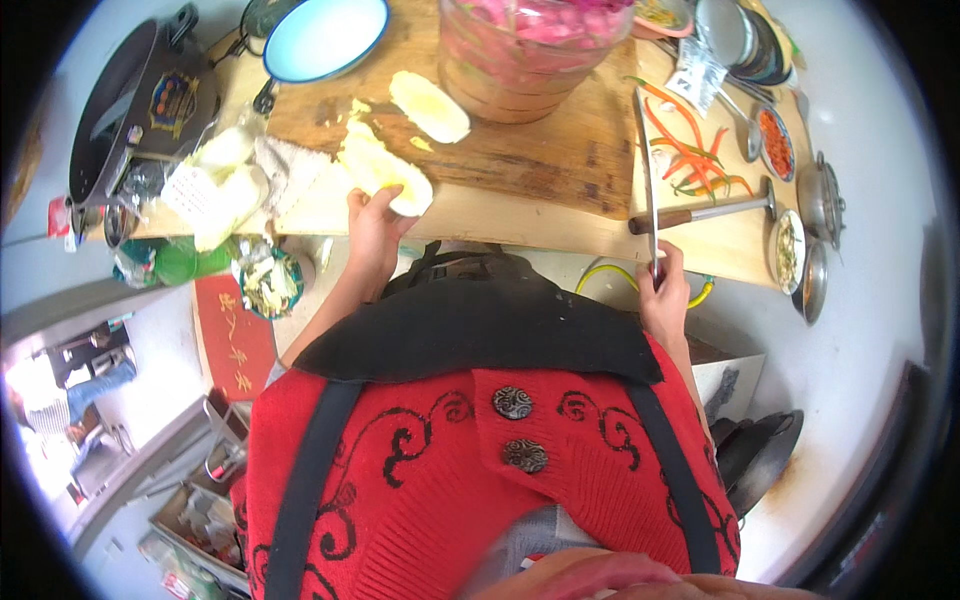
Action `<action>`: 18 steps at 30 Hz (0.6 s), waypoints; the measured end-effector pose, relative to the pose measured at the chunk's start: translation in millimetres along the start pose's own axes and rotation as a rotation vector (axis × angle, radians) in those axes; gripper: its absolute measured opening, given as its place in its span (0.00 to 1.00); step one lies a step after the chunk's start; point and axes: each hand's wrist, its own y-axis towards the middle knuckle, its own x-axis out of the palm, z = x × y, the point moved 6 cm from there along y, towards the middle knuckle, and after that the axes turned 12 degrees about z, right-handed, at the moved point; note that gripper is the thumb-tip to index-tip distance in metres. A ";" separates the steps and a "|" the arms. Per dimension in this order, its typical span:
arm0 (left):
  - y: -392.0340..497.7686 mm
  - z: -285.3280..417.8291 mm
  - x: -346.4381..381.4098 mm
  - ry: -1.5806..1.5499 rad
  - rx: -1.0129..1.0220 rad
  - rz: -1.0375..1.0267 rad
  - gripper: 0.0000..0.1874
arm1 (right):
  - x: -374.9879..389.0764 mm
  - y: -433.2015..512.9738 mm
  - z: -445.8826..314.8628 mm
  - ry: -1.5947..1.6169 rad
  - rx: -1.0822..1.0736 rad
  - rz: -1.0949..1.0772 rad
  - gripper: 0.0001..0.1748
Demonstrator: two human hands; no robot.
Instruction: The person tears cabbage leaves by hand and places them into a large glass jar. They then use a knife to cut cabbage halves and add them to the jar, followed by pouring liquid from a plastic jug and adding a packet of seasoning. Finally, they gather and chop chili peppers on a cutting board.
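My left hand (373, 231) grips the near end of a pale yellow cut piece of Chinese cabbage (386, 174), which lies across the edge of the wooden cutting board (540, 161). Farther back on the board rests a second cut cabbage piece (429, 109), with small leaf scraps between the two. In my right hand (666, 283) is the handle of a kitchen knife; its long blade (649, 169) points away from me along the board's right edge. Behind the cabbage stands a large clear tub (510, 82) filled with pink pieces.
Red and green chillies (694, 154), a wooden-handled tool (701, 214) and small bowls of chopped food (786, 251) lie right. A white enamel basin (326, 37), wrapped cabbage (225, 187) and a big dark pot (142, 112) stand left. Below is a scrap bin (270, 281).
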 end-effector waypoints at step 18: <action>-43.3 34.5 6.8 -0.134 -0.090 -0.363 0.24 | 100.3 95.5 -66.2 -0.252 -0.301 0.195 0.26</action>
